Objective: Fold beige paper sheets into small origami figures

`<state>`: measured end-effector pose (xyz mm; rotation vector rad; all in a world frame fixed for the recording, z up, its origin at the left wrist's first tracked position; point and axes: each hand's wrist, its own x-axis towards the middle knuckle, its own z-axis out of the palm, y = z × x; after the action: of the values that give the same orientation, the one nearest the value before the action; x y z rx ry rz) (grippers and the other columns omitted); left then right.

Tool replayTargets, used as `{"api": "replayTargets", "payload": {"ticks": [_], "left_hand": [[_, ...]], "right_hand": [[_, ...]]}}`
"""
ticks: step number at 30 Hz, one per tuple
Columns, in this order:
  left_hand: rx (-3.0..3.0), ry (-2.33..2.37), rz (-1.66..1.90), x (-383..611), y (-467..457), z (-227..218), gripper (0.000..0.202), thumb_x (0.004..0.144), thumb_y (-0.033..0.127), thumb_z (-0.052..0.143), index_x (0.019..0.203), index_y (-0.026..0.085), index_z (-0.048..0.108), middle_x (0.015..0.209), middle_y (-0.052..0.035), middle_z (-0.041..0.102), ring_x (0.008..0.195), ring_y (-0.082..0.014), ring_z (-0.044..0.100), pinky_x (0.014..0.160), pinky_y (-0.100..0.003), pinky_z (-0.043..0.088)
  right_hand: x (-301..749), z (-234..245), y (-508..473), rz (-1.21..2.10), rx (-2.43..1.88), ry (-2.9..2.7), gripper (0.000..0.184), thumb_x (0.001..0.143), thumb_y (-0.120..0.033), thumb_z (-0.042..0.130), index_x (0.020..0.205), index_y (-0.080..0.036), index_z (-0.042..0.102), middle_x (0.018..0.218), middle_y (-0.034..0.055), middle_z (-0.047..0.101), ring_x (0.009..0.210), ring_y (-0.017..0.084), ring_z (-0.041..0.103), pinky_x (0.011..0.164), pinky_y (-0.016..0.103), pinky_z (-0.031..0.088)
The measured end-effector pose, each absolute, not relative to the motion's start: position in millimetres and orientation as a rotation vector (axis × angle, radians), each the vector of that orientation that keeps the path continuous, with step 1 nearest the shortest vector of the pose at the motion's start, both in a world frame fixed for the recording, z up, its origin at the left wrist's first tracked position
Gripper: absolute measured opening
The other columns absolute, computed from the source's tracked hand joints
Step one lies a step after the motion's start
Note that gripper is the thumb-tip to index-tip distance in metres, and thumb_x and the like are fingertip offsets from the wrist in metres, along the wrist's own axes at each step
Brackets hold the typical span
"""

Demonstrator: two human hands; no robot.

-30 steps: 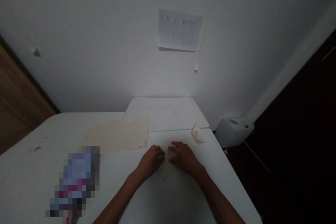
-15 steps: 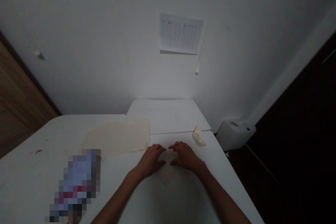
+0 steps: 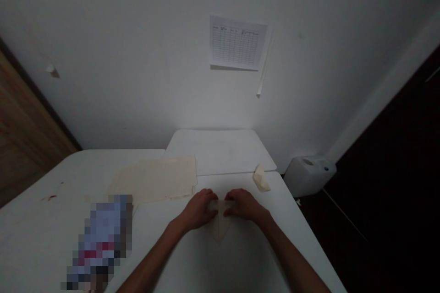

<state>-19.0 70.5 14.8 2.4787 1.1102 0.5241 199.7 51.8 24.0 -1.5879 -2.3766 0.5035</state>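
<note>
A small folded sheet of paper [image 3: 220,230], cream-coloured with a pointed lower end and a crease down its middle, lies on the white table between my hands. My left hand [image 3: 203,208] grips its left side, fingers curled at the upper edge and thumb lower down. On the opposite side my right hand [image 3: 239,203] holds it the same way, its fingertips close to those of the left. Part of the paper is hidden under the fingers. Further right, near the table edge, rests a folded paper shape [image 3: 261,178].
Flat cream paper sheets [image 3: 158,178] lie left of my hands. A blurred-out item [image 3: 103,233] is at the lower left. A white plastic jug [image 3: 307,176] stands on the floor to the right. A printed chart [image 3: 237,43] hangs on the wall.
My fingers have shifted slightly down along the paper's upper edge, and the right fingers have curled in more. The paper stays in nearly the same place.
</note>
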Motion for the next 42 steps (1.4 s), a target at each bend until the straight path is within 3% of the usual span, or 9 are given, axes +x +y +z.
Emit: {"api": "replayTargets", "payload": {"ticks": [5, 12, 19, 23, 31, 36, 42], "left_hand": [[2.483, 1.158, 0.453, -14, 72, 16, 0.026, 0.074, 0.031, 0.068, 0.097, 0.020, 0.066, 0.100, -0.0063, 0.061, 0.098, -0.0240, 0.056, 0.086, -0.033, 0.044], [2.526, 1.145, 0.519, -15, 69, 9, 0.015, 0.076, 0.028, 0.068, 0.089, 0.020, 0.066, 0.095, -0.0045, 0.060, 0.094, -0.0225, 0.055, 0.082, -0.032, 0.044], [2.609, 1.093, 0.699, -20, 57, -1, 0.008, 0.082, 0.026, 0.065, 0.087, 0.020, 0.064, 0.093, -0.0044, 0.060, 0.090, -0.0210, 0.054, 0.079, -0.033, 0.043], [2.627, 1.044, 0.692, -24, 52, 1, 0.014, 0.079, 0.026, 0.068, 0.092, 0.020, 0.063, 0.099, -0.0042, 0.060, 0.094, -0.0217, 0.054, 0.083, -0.034, 0.042], [2.624, 1.054, 0.731, -28, 51, 1, 0.016, 0.078, 0.025, 0.070, 0.091, 0.020, 0.063, 0.097, -0.0037, 0.061, 0.094, -0.0219, 0.054, 0.082, -0.035, 0.042], [2.718, 1.057, 0.707, -28, 49, -1, 0.010, 0.082, 0.026, 0.068, 0.087, 0.020, 0.062, 0.092, -0.0040, 0.062, 0.091, -0.0223, 0.053, 0.078, -0.035, 0.041], [2.847, 1.013, 0.729, -25, 45, -2, 0.008, 0.082, 0.016, 0.065, 0.089, 0.019, 0.061, 0.093, -0.0043, 0.064, 0.087, -0.0219, 0.054, 0.078, -0.036, 0.042]], "right_hand": [[202, 20, 53, 0.512, -1.592, -2.378, 0.046, 0.066, -0.047, 0.078, 0.102, -0.020, 0.070, 0.100, 0.0062, 0.070, 0.094, 0.024, 0.062, 0.081, 0.030, 0.043], [204, 14, 49, 0.489, -1.587, -2.345, 0.042, 0.068, -0.043, 0.078, 0.103, -0.019, 0.069, 0.100, 0.0052, 0.069, 0.094, 0.022, 0.062, 0.083, 0.029, 0.042], [203, 15, 42, 0.445, -1.504, -2.339, 0.023, 0.076, -0.037, 0.073, 0.092, -0.021, 0.070, 0.092, 0.0019, 0.068, 0.090, 0.018, 0.062, 0.080, 0.026, 0.042], [203, 10, 38, 0.404, -1.482, -2.315, 0.013, 0.078, -0.032, 0.072, 0.085, -0.021, 0.071, 0.087, 0.0009, 0.066, 0.087, 0.016, 0.060, 0.077, 0.025, 0.041], [201, 4, 30, 0.232, -1.416, -2.304, 0.011, 0.081, -0.030, 0.071, 0.087, -0.021, 0.070, 0.089, 0.0015, 0.066, 0.088, 0.016, 0.056, 0.081, 0.027, 0.040], [200, -3, 28, 0.131, -1.317, -2.337, 0.011, 0.083, -0.019, 0.067, 0.092, -0.025, 0.070, 0.092, 0.0013, 0.067, 0.089, 0.017, 0.055, 0.084, 0.030, 0.039], [200, -14, 27, 0.028, -1.203, -2.336, 0.011, 0.086, -0.016, 0.063, 0.090, -0.024, 0.070, 0.091, 0.0014, 0.069, 0.086, 0.017, 0.056, 0.081, 0.030, 0.040]]}}
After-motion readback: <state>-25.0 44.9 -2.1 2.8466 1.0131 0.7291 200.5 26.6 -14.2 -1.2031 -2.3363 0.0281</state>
